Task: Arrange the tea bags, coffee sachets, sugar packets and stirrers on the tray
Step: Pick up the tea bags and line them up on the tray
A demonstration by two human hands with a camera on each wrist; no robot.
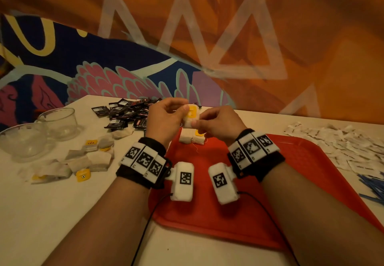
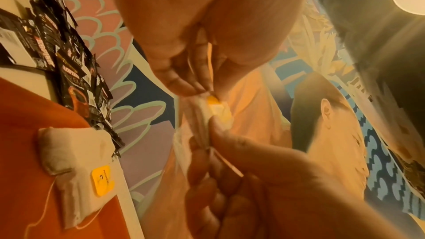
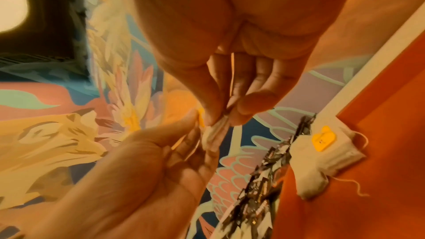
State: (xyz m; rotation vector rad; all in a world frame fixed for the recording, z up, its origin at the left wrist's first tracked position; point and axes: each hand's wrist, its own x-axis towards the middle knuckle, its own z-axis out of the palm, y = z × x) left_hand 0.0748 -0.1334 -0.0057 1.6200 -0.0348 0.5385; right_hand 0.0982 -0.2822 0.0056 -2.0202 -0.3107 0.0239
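both hands, left hand (image 1: 164, 116) and right hand (image 1: 218, 124), pinch white paper tea bag with yellow tag (image 1: 190, 116) above flat red plastic tray (image 1: 291, 161); 2 bags on tray; sachets, sugar, stirrers off tray.

1. Both forearms are bare, no sleeves.
2. Left wristband (image 1: 143, 161): black strap, white blocks with black square codes.
3. Right wristband (image 1: 254, 151): same.
4. White camera pods (image 1: 184, 180) with black cables.
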